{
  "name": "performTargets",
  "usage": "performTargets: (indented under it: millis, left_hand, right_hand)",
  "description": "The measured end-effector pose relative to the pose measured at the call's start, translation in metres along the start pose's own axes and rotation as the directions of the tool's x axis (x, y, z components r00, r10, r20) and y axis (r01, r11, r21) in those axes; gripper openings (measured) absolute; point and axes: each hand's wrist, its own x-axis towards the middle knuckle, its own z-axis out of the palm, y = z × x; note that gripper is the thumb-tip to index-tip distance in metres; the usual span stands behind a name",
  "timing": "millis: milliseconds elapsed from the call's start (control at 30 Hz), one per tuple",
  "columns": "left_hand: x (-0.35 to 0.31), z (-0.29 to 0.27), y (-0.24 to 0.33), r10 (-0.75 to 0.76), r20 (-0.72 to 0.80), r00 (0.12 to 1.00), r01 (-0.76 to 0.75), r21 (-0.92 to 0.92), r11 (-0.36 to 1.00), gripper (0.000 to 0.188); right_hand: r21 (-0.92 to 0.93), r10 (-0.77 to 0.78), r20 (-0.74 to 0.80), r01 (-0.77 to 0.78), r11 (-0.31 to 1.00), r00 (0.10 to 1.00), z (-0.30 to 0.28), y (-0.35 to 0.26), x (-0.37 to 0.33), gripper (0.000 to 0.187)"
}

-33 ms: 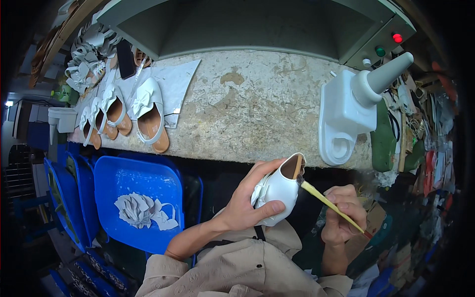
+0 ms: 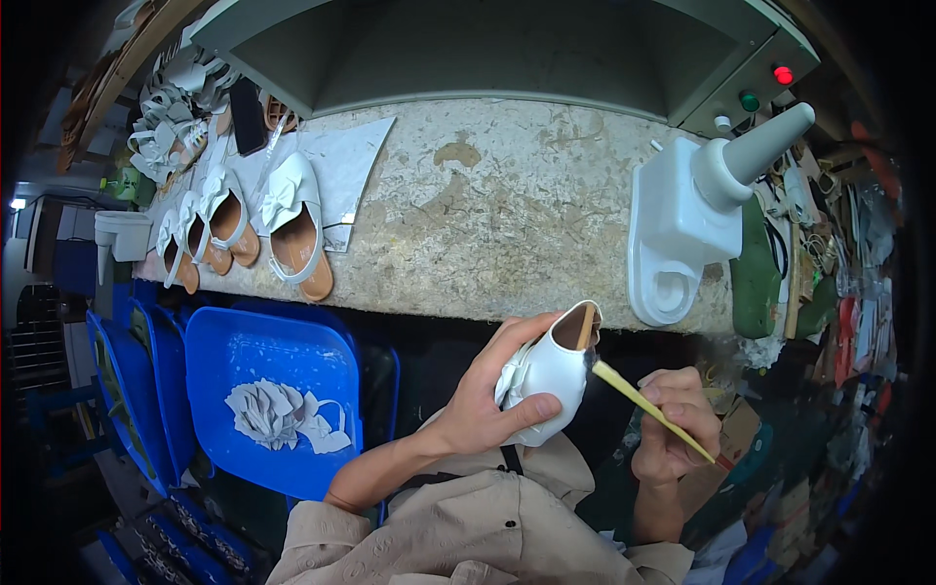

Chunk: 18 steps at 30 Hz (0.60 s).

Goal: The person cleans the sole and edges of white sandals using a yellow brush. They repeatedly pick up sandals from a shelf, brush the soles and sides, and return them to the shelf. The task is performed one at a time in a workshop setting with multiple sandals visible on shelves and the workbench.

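My left hand [image 2: 492, 400] grips a white shoe [image 2: 561, 390] by its side, thumb across the upper and fingers behind. The shoe is tilted, its opening facing away from me, with a brown inside and a bow partly covered by my hand. My right hand [image 2: 680, 419] pinches a thin yellow-handled brush [image 2: 648, 405]. Its dark bristles touch the shoe's edge beside the opening. On the bench to the left stand several finished-looking white sandals with bows, the nearest sandal [image 2: 297, 229] having a tan insole.
A worn workbench [image 2: 487, 214] runs across, below a grey metal hood [image 2: 487, 49] with a red light. At right stands a white dispenser with a grey cone [image 2: 687, 224]. A blue chair [image 2: 273, 351] at left holds white cut pieces [image 2: 283, 414]. A dark phone [image 2: 248, 117] lies far left.
The brush tip has shifted very slightly left along the shoe's edge, and my right hand has moved a little with it. The shoe and my left hand look unmoved.
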Motion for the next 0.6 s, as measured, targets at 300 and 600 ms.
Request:
performTargets:
  millis: [300,600]
  left_hand:
    - [-0.004,0.003,0.000,-0.114,0.020,0.993,0.116,-0.167,0.979,0.069]
    - [-0.004,0.003,0.006,-0.225,0.050,0.973,0.228,-0.351,0.908,0.069]
  right_hand:
    - [-0.142,-0.011,0.006,0.012,0.990,1.000,0.005,-0.020,0.009,0.022]
    - [-0.113,-0.121,0.071,0.128,0.985,0.990,0.013,-0.020,-0.005,0.022]
